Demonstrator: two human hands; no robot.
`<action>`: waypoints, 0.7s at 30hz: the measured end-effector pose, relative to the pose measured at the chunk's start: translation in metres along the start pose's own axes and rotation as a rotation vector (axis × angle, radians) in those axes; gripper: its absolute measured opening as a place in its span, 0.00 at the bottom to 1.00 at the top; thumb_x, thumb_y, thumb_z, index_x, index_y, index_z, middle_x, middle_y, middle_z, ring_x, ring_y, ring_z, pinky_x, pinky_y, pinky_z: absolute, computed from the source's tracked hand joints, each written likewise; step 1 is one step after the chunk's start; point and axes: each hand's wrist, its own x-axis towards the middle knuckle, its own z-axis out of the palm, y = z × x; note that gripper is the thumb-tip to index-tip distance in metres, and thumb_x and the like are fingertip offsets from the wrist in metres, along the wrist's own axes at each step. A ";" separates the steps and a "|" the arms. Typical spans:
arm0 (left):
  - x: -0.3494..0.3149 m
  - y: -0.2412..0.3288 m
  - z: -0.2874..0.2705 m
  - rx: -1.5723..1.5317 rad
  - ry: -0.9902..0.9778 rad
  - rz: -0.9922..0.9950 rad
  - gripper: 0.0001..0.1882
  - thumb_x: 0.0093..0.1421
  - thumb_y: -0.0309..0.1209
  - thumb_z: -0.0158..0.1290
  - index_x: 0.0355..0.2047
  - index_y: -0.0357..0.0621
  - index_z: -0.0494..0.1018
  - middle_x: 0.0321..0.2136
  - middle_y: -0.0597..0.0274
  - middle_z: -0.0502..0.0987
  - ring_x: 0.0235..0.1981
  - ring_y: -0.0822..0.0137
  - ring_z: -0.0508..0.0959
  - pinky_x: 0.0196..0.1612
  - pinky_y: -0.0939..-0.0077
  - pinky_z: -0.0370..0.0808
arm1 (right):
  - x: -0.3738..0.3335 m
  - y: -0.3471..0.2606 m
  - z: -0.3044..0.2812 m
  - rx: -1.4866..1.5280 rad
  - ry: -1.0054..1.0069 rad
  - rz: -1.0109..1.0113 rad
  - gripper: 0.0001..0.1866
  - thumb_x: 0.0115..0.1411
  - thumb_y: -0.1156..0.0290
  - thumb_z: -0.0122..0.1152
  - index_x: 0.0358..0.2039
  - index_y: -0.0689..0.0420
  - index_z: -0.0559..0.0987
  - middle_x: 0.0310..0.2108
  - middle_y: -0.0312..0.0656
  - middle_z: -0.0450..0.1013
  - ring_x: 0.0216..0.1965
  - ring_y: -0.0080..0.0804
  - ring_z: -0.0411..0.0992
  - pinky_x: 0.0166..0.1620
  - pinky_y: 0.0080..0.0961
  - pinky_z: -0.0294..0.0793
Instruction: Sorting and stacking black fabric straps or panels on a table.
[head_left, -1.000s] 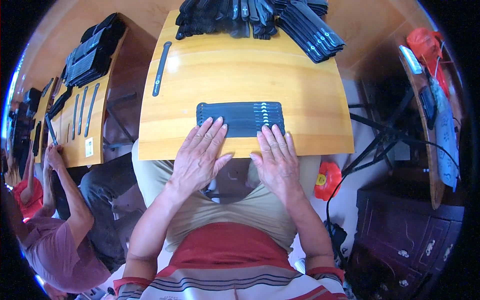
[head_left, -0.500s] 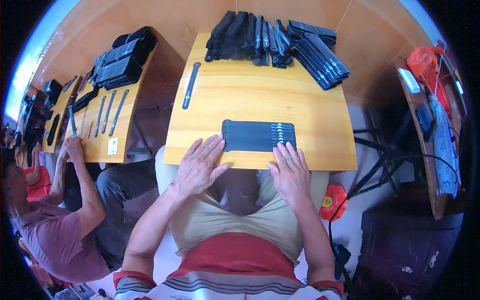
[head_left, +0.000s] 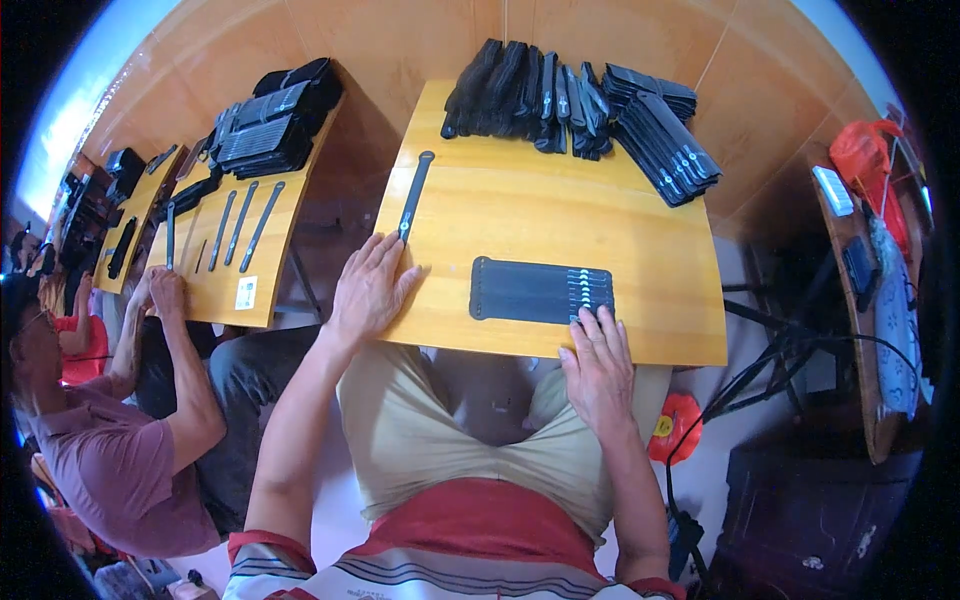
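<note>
My left hand [head_left: 368,290] lies on the left part of the wooden table [head_left: 450,230], fingers stretched out. Its fingertips reach the lower end of a single long black strap [head_left: 417,190] with a rounded tip and a small pale mark. Toward the front of the table, several black straps [head_left: 525,290] lie tightly side by side as one flat block, their pale marks lined up at the right end. The extended fingertips of my right hand [head_left: 600,370] rest on the block's lower right corner. Neither hand grasps anything.
Bundles of black straps [head_left: 520,95] stand along the table's far edge, with a fanned stack [head_left: 665,150] at the far right. On the left, a co-worker [head_left: 125,440] handles a strap at another table [head_left: 210,290]. A side shelf [head_left: 850,330] and dark cable [head_left: 730,385] are at right.
My left hand has moved left from the strap block to the lone strap. My right hand stays at the block's lower right corner. The whole view has shifted slightly.
</note>
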 end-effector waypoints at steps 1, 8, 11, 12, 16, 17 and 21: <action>-0.010 0.006 -0.001 -0.007 -0.007 0.001 0.32 0.68 0.50 0.52 0.60 0.32 0.71 0.65 0.43 0.68 0.68 0.45 0.65 0.68 0.54 0.63 | -0.001 -0.001 0.000 -0.003 -0.008 0.005 0.22 0.61 0.63 0.67 0.52 0.61 0.80 0.61 0.47 0.72 0.67 0.48 0.64 0.70 0.52 0.59; -0.085 0.048 -0.020 0.107 0.133 0.107 0.22 0.59 0.37 0.62 0.50 0.38 0.76 0.50 0.52 0.76 0.54 0.54 0.75 0.55 0.60 0.75 | 0.002 -0.062 0.002 0.352 0.188 -0.184 0.15 0.56 0.70 0.72 0.42 0.61 0.82 0.51 0.48 0.77 0.51 0.49 0.76 0.56 0.45 0.77; -0.104 0.047 -0.015 0.062 0.102 0.087 0.14 0.57 0.30 0.62 0.44 0.41 0.79 0.44 0.57 0.77 0.45 0.58 0.78 0.44 0.64 0.77 | 0.004 -0.094 0.013 0.655 0.180 -0.116 0.13 0.57 0.73 0.70 0.42 0.63 0.81 0.41 0.46 0.81 0.38 0.42 0.82 0.40 0.36 0.83; -0.108 0.048 -0.013 0.075 0.204 0.129 0.10 0.55 0.26 0.62 0.39 0.43 0.79 0.39 0.62 0.78 0.37 0.61 0.79 0.36 0.67 0.77 | 0.006 -0.105 0.016 0.764 0.116 -0.063 0.13 0.58 0.75 0.69 0.43 0.64 0.80 0.40 0.48 0.81 0.38 0.43 0.82 0.40 0.35 0.83; -0.124 0.068 -0.016 -0.013 0.276 0.113 0.11 0.53 0.25 0.64 0.38 0.42 0.79 0.36 0.61 0.79 0.32 0.62 0.80 0.32 0.69 0.77 | 0.019 -0.140 0.018 1.136 -0.334 0.329 0.17 0.66 0.70 0.64 0.49 0.69 0.78 0.39 0.53 0.81 0.39 0.33 0.83 0.39 0.28 0.81; -0.130 0.074 -0.015 -0.035 0.307 0.119 0.11 0.51 0.24 0.65 0.36 0.42 0.79 0.34 0.61 0.79 0.30 0.62 0.80 0.30 0.69 0.77 | 0.022 -0.144 0.025 1.136 -0.335 0.335 0.17 0.66 0.70 0.64 0.49 0.69 0.78 0.39 0.53 0.81 0.39 0.33 0.83 0.39 0.28 0.81; -0.143 0.090 -0.009 -0.174 0.396 0.125 0.12 0.46 0.23 0.68 0.32 0.42 0.80 0.32 0.60 0.79 0.27 0.62 0.80 0.28 0.71 0.77 | 0.023 -0.150 0.054 1.351 -0.296 0.357 0.16 0.65 0.74 0.64 0.49 0.70 0.78 0.39 0.50 0.82 0.40 0.25 0.79 0.43 0.23 0.79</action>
